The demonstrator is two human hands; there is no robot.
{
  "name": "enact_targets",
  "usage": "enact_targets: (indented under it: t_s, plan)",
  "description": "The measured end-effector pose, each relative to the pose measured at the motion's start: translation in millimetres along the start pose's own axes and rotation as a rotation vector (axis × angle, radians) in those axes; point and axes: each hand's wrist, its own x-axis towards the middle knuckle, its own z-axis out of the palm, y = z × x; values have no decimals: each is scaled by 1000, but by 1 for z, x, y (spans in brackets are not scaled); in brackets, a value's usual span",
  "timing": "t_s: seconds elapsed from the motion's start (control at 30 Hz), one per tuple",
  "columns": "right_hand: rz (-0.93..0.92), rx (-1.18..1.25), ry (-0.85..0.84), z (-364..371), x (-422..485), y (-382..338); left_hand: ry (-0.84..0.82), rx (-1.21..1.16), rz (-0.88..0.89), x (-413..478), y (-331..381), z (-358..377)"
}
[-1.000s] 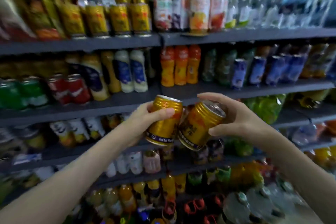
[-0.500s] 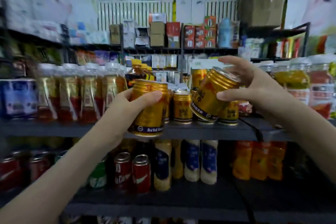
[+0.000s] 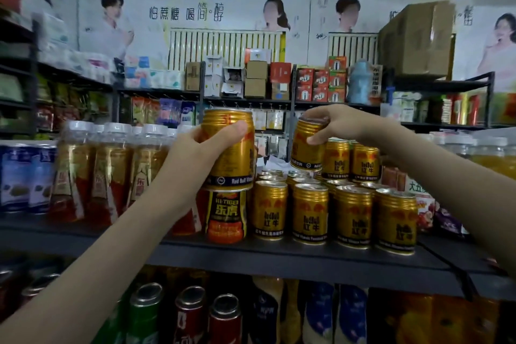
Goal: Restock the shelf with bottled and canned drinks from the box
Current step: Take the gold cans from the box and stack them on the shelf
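In the head view, our left hand [image 3: 192, 160] wraps its fingers around an upright gold cylindrical metal can [image 3: 229, 153], directly over an orange-and-black can [image 3: 226, 215] at the front edge of the dark metal shelf [image 3: 279, 255]. Our right hand [image 3: 339, 123] grips a second gold can [image 3: 307, 151] by its top, tilted above shelved gold cans [image 3: 310, 213].

Shelf [image 3: 279, 258]: dark, running under both hands.
Under left hand [image 3: 195, 159]: one Hi-Tiger can [image 3: 226, 215], upright.
Under right hand [image 3: 335, 126]: gold Red Bull cans [image 3: 310, 213], upright in rows.
Left of left hand: white-capped bottles [image 3: 106, 176], then blue cartons [image 3: 25, 176].
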Motion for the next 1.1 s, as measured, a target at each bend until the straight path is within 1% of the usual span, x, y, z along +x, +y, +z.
enact_targets:
  t_s: [0.2, 0.4, 0.53, 0.6, 0.67, 0.77, 0.83, 0.93, 1.1]
  plan:
    - [41, -313, -145, 21, 60, 27, 46, -20, 81, 21, 6, 7]
    - [84, -355, -241, 27, 86, 45, 68, 4, 112, 30, 3, 12]
    - [148, -500, -338, 20, 91, 50, 96, 8, 116, 35, 3, 18]
    - [141, -488, -374, 19, 91, 50, 103, 17, 104, 37, 4, 22]
    - [100, -463, -340, 23, 94, 50, 110, 44, 92, 38, 5, 26]
    - [59, -619, -162, 31, 100, 52, 113, 65, 76, 37, 5, 31]
    - [47, -662, -114, 34, 102, 54, 112, 65, 69, 36, 5, 34]
    - [12, -593, -141, 31, 98, 53, 113, 76, 58, 35, 3, 35]
    - [3, -484, -295, 22, 92, 58, 122, 97, 53, 37, -1, 37]
